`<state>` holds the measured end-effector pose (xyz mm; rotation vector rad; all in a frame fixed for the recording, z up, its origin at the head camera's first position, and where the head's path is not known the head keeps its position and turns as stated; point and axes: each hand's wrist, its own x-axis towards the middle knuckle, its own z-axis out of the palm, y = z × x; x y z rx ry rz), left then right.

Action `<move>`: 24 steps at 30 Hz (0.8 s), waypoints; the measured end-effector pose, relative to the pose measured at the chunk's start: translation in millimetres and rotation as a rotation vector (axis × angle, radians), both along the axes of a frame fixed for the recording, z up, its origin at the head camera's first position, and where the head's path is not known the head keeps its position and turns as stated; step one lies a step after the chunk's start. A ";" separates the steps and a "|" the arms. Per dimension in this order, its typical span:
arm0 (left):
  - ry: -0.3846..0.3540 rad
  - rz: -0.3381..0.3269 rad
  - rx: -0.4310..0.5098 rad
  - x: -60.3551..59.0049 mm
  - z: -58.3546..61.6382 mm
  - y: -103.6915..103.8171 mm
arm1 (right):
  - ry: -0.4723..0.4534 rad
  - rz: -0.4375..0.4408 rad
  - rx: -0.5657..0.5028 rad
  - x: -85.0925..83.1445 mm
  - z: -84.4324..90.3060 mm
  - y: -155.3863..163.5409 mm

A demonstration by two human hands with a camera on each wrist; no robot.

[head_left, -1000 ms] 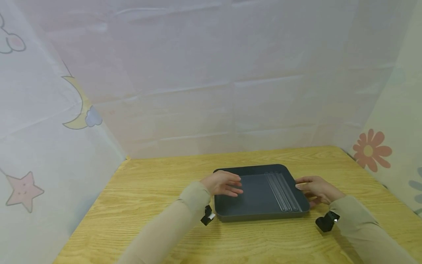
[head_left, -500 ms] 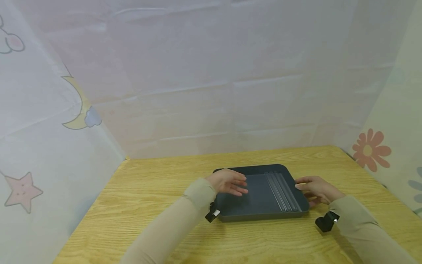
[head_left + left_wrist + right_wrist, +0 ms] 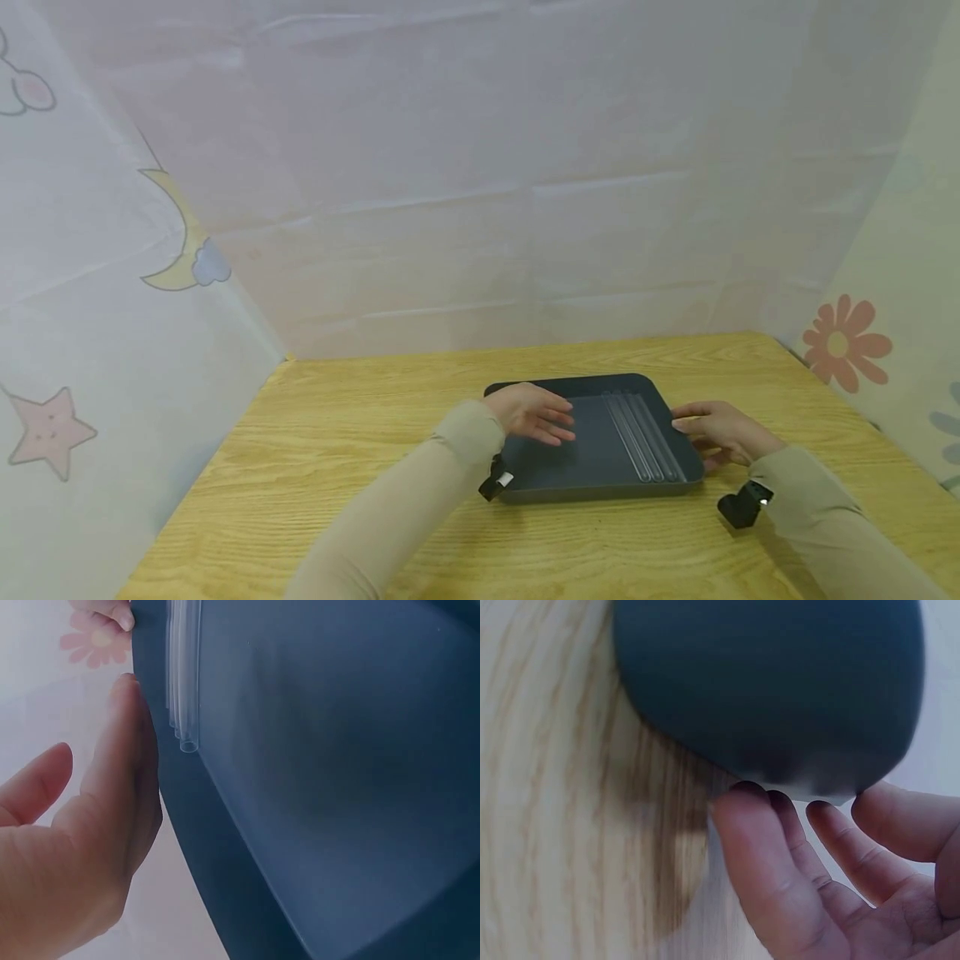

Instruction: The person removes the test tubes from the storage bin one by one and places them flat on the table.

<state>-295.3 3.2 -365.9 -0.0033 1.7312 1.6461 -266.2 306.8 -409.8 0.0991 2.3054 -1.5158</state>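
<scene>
A dark grey rectangular tray (image 3: 585,496) lies on the table. Several clear test tubes (image 3: 637,437) lie side by side along its right part, lengthwise from back to front. Over the left part of the tray hovers my left hand (image 3: 534,414), fingers extended and holding nothing; in the left wrist view its thumb stands apart from the fingers (image 3: 124,750). My right hand (image 3: 723,432) holds the tray's right side. In the right wrist view its thumb (image 3: 904,821) is at the rim and the other fingertips meet the outer wall lower down.
The wooden table (image 3: 360,433) reaches back to a pale cloth backdrop (image 3: 480,208). Printed cloth also hangs at the left and right. A small black wrist camera (image 3: 495,482) sits under the left sleeve, close to the tray's front left corner.
My left hand has moved a little to the right, farther over the tray. My right hand, the tray and the tubes have stayed put.
</scene>
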 end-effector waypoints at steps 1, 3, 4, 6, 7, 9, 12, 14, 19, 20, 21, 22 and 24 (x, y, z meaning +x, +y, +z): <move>-0.003 -0.007 -0.002 -0.5 -0.1 1.4 | 0.001 0.004 0.002 -0.1 0.1 0.3; -0.006 -0.025 -0.011 -1.5 0.0 4.6 | 0.001 0.010 0.003 -0.5 0.4 1.0; -0.007 -0.032 -0.017 -2.0 0.0 6.2 | 0.000 0.010 0.003 -0.5 0.8 1.2; -0.011 -0.042 -0.024 -3.0 0.1 9.5 | -0.004 0.006 0.001 -0.9 0.7 1.5; -0.014 -0.044 -0.026 -3.7 0.1 11.2 | -0.001 0.013 0.002 -0.9 0.9 1.9; -0.023 -0.047 -0.029 -4.6 0.2 14.4 | -0.002 0.015 0.000 -0.6 1.1 2.2; -0.042 -0.039 -0.032 -5.6 0.0 18.6 | -0.003 0.018 -0.001 0.4 1.6 2.1; -0.051 -0.033 -0.037 -6.2 -0.1 21.3 | -0.005 0.017 0.001 0.7 1.8 2.0; -0.071 -0.021 -0.044 -9.2 -1.5 27.7 | -0.004 0.012 0.003 1.5 2.4 1.2; -0.074 -0.020 -0.045 -9.8 -1.9 28.5 | -0.006 0.010 0.000 1.6 2.3 0.8; -0.077 -0.020 -0.046 -10.3 -2.2 29.4 | -0.007 0.008 -0.002 1.7 2.3 0.5; -0.079 -0.021 -0.046 -10.5 -2.4 30.1 | -0.008 0.006 -0.004 1.7 2.0 0.2; -0.079 -0.030 -0.047 -10.9 -2.5 31.5 | -0.008 0.005 -0.006 1.6 2.0 -0.3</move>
